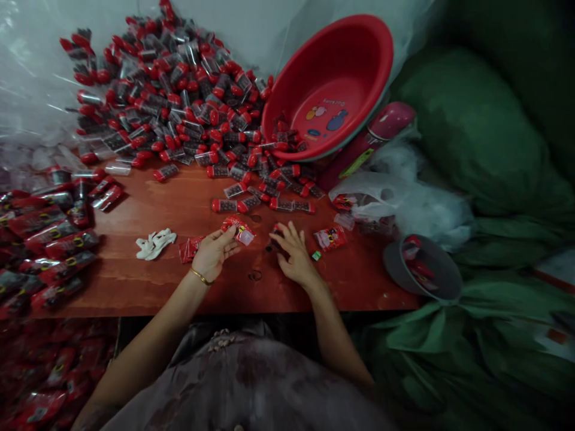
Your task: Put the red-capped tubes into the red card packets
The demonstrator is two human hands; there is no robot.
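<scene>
My left hand (214, 250), with a gold bracelet at the wrist, has its thumb and fingers closed on the edge of a small printed red packet (245, 234) with a clear window. Under the fingers of my right hand (293, 251) is a small dark tube with a red end (272, 244), partly hidden and gripped near the table. Another red packet (190, 248) lies beside my left wrist. To the right of my right hand lies a further printed packet (331, 237). Small black bands (255, 275) rest on the table between my wrists.
A big heap of red-capped clear tubes (179, 102) covers the back of the red table (148, 287). Behind stands a tilted red basin (359, 54) beside a red flask (366, 143). Filled packets (54, 239) pile up left. A grey bowl (398, 269) and plastic bag (417, 194) sit right.
</scene>
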